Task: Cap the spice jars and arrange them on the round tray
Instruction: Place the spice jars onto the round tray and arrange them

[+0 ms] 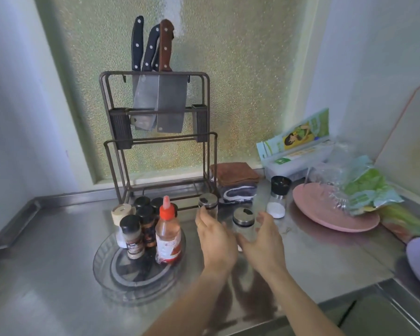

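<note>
Lower centre of the frame, the left hand point(215, 241) and right hand point(264, 241) are reaching over the steel desk point(58, 251). The right fingers point(264, 220) are curling around a clear glass jar with a metal cap point(243, 220); whether they are clamping it I cannot tell. The left fingers are spreading loosely just below a second metal-capped jar point(207, 202), not gripping it. Both jars look light, rigid, smooth and breakable, so holding the straight glass wall below the cap seems safest. At centre left, the round transparent ribbed tray point(102, 270) is already carrying black-capped spice jars point(132, 236) and a red-capped squeeze bottle point(167, 235). A black-topped grinder point(278, 197) is standing right of centre.
</note>
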Demonstrator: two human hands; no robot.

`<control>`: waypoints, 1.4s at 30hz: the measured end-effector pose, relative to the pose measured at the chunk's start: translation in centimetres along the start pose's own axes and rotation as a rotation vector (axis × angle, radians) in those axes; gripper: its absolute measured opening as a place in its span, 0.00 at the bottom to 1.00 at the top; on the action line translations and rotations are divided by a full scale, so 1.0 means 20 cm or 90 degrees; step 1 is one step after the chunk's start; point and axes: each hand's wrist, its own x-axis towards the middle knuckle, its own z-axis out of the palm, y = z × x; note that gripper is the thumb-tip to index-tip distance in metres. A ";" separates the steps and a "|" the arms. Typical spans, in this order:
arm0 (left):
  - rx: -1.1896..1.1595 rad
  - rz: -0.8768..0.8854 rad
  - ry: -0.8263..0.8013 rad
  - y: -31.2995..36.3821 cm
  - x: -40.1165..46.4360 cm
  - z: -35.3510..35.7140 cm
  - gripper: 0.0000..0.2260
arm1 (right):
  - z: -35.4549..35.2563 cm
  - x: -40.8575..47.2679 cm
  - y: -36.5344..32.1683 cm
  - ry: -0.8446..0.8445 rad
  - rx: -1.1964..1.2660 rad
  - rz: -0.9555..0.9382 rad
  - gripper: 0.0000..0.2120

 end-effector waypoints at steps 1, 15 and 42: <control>0.008 -0.010 0.020 -0.01 0.04 0.02 0.30 | 0.01 0.02 0.01 -0.003 0.006 0.001 0.41; 0.020 -0.001 0.038 -0.05 0.06 -0.01 0.23 | -0.08 -0.04 0.11 0.017 0.074 -0.013 0.25; 0.037 -0.043 0.030 -0.45 0.08 -1.35 0.26 | 0.52 -0.68 -0.79 -0.115 0.079 -0.169 0.20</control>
